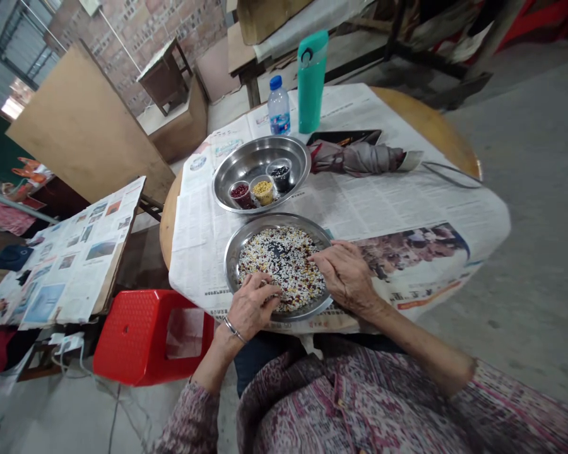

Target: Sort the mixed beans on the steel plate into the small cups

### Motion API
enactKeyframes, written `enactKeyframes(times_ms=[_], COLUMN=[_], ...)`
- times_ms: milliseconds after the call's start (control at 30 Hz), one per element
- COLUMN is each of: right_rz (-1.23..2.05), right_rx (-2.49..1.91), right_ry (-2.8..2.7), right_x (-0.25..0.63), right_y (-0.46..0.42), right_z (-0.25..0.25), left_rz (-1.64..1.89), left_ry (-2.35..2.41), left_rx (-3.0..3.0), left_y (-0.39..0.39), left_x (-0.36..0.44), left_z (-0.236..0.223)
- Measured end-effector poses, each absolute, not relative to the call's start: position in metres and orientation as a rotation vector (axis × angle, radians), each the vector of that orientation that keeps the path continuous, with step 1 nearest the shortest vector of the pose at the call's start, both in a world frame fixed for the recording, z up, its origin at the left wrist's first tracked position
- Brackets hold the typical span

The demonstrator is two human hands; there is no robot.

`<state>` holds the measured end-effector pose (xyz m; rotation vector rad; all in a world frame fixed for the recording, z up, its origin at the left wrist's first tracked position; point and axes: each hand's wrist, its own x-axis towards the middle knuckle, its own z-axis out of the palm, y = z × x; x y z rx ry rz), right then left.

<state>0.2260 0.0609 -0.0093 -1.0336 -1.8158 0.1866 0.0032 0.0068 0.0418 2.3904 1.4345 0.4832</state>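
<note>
Picking at mixed grains (pixel 281 257), I curl left fingers (pixel 269 292) and right fingers (pixel 325 263) narrow, whether gripping any I cannot tell; three cups (pixel 264 200) hold separated colours, plenty lies mixed.

Fingers (pixel 267 292) at mixed grains (pixel 291 271) in metal dish (pixel 232 255)

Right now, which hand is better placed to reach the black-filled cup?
Probably the right hand: it reaches farther forward over the pan, and the black-filled cup is the rightmost of three. The left hand sits farther back, at the pan's near-left edge.
</note>
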Motion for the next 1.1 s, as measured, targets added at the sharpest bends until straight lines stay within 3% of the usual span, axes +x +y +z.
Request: enactKeyframes(times_ms=[267, 1100], right_rz=[0.137, 0.172], right_rx=[-0.988, -1.021], right_ry=[-1.799, -1.822], right_x=[0.225, 0.226], right_y=[0.063, 0.063], right_z=[-0.014, -0.017], left_rz=[0.589, 0.894], left_ry=[1.739, 1.633], left_rx=[2.249, 2.301], left_y=[0.013, 0.007], left_x=[0.009, 0.011], left_z=[0.027, 0.017])
